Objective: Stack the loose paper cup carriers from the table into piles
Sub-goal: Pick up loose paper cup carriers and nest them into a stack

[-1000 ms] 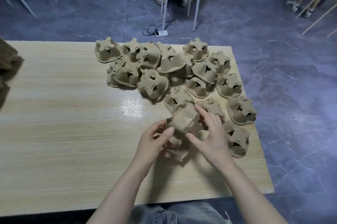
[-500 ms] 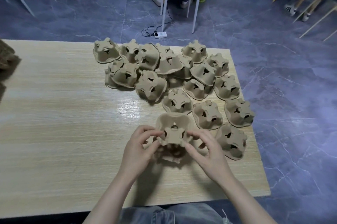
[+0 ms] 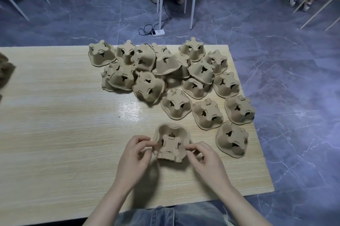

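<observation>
both hands pinch one cup carrier (image 3: 172, 144) by its side rims, the left hand (image 3: 135, 154) on its left edge and the right hand (image 3: 206, 159) on its right (hollow side facing up), just above the tabletop (image 3: 55, 133). the loose carriers (image 3: 165, 78) lie heaped beyond it.

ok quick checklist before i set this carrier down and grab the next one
1. Both hands grip: left hand and right hand pinch the held carrier: ok.
2. Carrier nested on another: cannot tell.
3. Bare table left of the hands for a pile: ok.
4. Next loose carrier right of the hands, unobstructed: ok.
5. Carriers near the right edge, such as, fully on the table: ok.
</observation>
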`<state>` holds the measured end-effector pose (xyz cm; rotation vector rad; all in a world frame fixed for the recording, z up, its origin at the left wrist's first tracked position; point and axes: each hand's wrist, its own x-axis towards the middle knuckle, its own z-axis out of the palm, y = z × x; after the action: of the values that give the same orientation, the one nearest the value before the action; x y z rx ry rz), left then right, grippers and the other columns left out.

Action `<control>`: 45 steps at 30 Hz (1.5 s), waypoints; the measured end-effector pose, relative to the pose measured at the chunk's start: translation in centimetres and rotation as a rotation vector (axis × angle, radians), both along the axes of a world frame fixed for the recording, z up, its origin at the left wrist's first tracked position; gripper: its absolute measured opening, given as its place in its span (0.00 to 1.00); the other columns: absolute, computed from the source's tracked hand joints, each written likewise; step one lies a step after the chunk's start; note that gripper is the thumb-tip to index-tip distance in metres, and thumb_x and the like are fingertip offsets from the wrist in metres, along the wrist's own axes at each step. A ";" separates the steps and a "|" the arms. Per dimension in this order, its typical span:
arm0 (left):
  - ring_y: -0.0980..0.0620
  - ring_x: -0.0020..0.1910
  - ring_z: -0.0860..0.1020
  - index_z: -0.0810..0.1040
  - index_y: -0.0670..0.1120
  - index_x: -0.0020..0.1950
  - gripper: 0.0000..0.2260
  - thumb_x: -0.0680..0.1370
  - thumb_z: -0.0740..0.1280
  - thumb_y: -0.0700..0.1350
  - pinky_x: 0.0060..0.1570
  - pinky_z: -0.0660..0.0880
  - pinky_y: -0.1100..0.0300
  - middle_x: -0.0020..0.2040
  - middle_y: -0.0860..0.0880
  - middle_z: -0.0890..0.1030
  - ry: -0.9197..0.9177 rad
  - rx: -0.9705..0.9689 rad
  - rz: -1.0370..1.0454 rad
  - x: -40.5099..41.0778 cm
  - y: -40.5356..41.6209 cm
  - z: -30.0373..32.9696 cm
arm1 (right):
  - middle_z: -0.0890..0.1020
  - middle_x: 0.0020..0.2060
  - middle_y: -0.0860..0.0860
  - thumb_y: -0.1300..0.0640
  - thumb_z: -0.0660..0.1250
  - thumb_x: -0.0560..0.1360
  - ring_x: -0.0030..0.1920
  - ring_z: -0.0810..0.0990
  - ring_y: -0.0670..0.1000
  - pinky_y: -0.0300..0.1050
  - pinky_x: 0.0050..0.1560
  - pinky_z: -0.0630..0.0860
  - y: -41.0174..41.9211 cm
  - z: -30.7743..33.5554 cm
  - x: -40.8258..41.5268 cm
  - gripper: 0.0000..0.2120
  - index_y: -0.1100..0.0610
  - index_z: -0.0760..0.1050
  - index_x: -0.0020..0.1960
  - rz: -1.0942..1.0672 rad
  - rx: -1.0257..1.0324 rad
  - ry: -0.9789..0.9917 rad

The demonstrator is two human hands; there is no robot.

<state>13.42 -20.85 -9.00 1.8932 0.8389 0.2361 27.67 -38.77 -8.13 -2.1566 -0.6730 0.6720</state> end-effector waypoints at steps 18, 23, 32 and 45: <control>0.65 0.45 0.78 0.62 0.56 0.77 0.30 0.79 0.66 0.35 0.43 0.74 0.71 0.63 0.51 0.79 0.152 -0.417 -0.046 4.4 -1.6 -0.7 | 0.80 0.50 0.44 0.54 0.70 0.76 0.39 0.76 0.43 0.41 0.47 0.77 -0.7 -1.3 1.7 0.21 0.46 0.71 0.67 -0.230 -0.015 0.220; 0.56 0.48 0.80 0.67 0.54 0.75 0.27 0.79 0.64 0.33 0.43 0.76 0.66 0.64 0.46 0.79 0.081 -0.417 0.044 4.7 -2.0 -1.0 | 0.72 0.59 0.48 0.53 0.69 0.75 0.49 0.77 0.50 0.50 0.49 0.76 -3.6 0.9 6.8 0.20 0.51 0.73 0.67 -0.365 -0.143 -0.297; 0.67 0.41 0.79 0.68 0.60 0.69 0.28 0.79 0.64 0.31 0.43 0.75 0.69 0.63 0.48 0.80 0.013 -0.398 0.044 4.6 -2.6 -1.3 | 0.73 0.56 0.51 0.40 0.75 0.67 0.56 0.75 0.53 0.50 0.53 0.73 -7.8 -0.8 11.9 0.26 0.48 0.75 0.61 -0.221 -0.456 -0.057; 0.66 0.39 0.78 0.70 0.59 0.70 0.28 0.78 0.64 0.31 0.47 0.75 0.64 0.62 0.47 0.80 0.005 -0.391 0.069 4.0 -2.6 -1.9 | 0.71 0.59 0.45 0.55 0.82 0.62 0.64 0.64 0.48 0.48 0.62 0.59 -8.1 0.0 9.7 0.18 0.42 0.72 0.36 -0.215 -0.201 -0.156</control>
<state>17.37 -23.42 -10.89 1.5021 0.8838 0.0992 37.42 -46.86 -8.10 -2.4437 -0.4595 0.4772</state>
